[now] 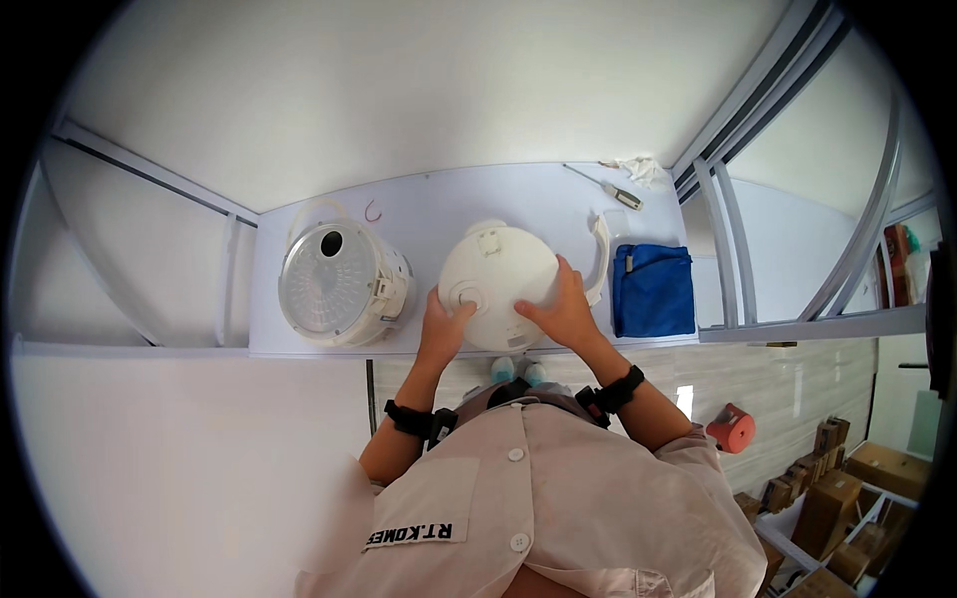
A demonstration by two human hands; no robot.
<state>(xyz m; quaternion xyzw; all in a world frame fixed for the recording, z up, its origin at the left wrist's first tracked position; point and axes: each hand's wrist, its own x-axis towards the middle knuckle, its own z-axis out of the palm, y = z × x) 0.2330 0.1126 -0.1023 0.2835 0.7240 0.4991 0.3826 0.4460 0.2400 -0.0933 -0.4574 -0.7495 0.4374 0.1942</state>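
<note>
Between my hands is a round white rice cooker lid cover (513, 274), with a round fitting at its left and a tab at its far edge. My left hand (440, 324) grips its near left rim, the thumb lying by the round fitting. On the right rim, my right hand (560, 311) is closed round the edge with its thumb on top; the fingers underneath are hidden. To the left stands the white rice cooker body (396, 299), topped by a ribbed metallic disc (321, 289) with a dark round hole. A curved white handle (600, 259) lies just right of the cover.
A screwdriver (620, 194) and crumpled white tissue (643, 171) are at the table's far right. Folded blue cloth (653, 291) lies near the right edge. A short reddish wire (373, 211) sits behind the cooker. Metal frames border both sides; a red stool (733, 429) and boxes stand on the floor.
</note>
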